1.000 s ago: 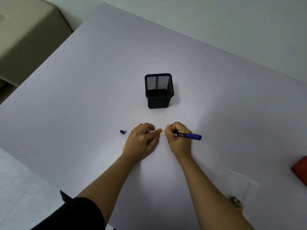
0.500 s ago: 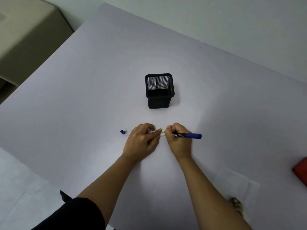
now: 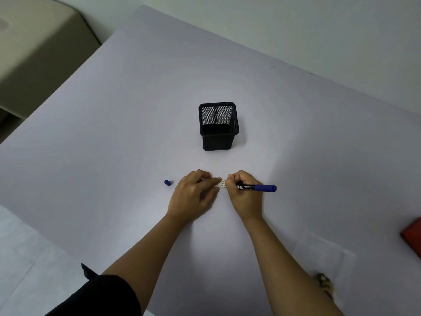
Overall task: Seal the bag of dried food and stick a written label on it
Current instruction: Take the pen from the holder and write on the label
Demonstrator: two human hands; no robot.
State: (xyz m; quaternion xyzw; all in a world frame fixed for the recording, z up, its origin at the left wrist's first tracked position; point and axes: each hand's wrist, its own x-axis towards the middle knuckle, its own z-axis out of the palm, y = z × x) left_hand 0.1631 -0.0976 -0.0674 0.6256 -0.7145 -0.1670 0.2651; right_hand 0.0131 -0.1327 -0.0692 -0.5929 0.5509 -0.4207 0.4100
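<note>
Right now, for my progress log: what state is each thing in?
label: flat, pressed by left hand, some writing visible.
marker: uncapped, gripped by right hand, tip at the label.
marker cap: off, lying on the table.
mesh pen holder: upright.
clear bag: lying flat; seal unclear.

Both bare forearms reach forward, hands nearly touching, knuckles up. Left hand (image 3: 193,197) rests low, index finger stretched onto the small white paper label (image 3: 223,183). Right hand (image 3: 245,195) grips the black-and-blue marker pen (image 3: 262,187), fingers curled tight round it.
</note>
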